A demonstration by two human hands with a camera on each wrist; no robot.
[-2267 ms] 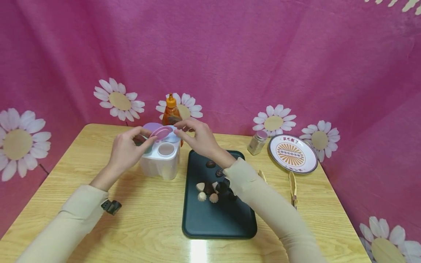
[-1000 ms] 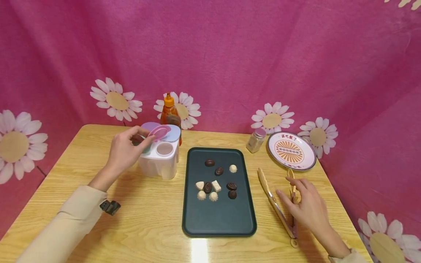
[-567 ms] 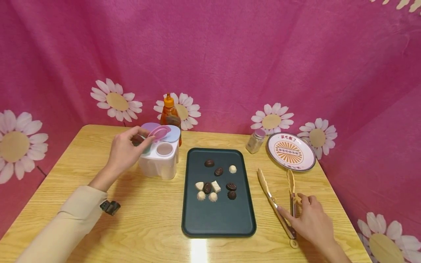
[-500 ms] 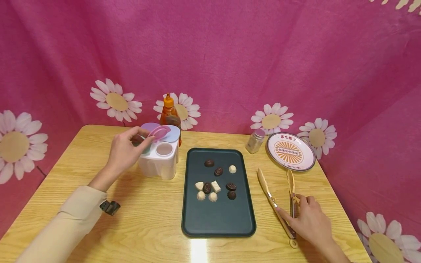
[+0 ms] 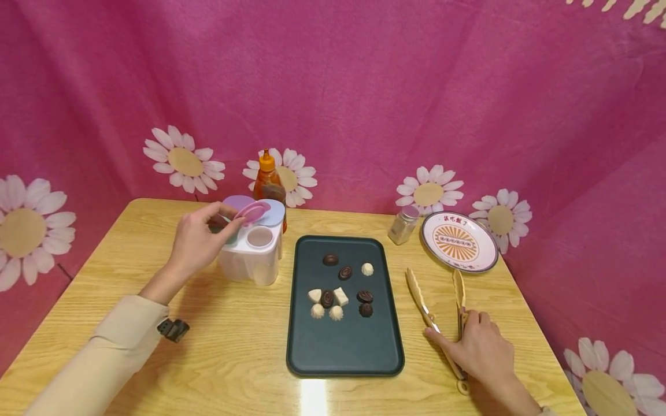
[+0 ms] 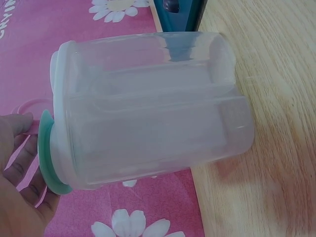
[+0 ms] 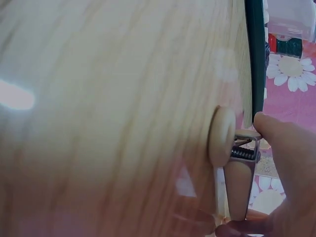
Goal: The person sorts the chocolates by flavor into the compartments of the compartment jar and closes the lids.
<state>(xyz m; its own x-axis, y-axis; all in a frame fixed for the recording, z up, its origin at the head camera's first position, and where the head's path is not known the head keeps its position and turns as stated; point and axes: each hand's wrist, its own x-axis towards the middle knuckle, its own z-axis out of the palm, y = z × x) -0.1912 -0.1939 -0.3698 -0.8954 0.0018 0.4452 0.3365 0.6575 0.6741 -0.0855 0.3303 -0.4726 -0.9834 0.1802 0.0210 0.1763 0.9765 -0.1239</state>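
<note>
My left hand [image 5: 196, 236] pinches a pink lid [image 5: 252, 213] between thumb and fingers, tilted above the storage container [image 5: 248, 264]. One round opening [image 5: 260, 236] in the container's white top is uncovered; a green lid [image 6: 45, 153] shows beside my fingers in the left wrist view. On the right, my right hand [image 5: 484, 349] grips the tongs [image 5: 442, 341], thumb on one arm and fingers round the other. The tongs lie spread on the table, tips pointing toward the back. In the right wrist view their spring [image 7: 244, 153] shows beside my thumb.
A dark tray [image 5: 343, 352] with several dark and white chocolates [image 5: 326, 299] lies in the middle. Behind the container stands a sauce bottle [image 5: 267, 179]. A small jar [image 5: 403, 225] and a patterned plate [image 5: 460, 241] are at the back right, against the pink curtain [image 5: 333, 104].
My right hand has left the container's top, crossed right to the tongs and now wraps round their arms. The left hand has kept the pink lid in nearly the same place.
</note>
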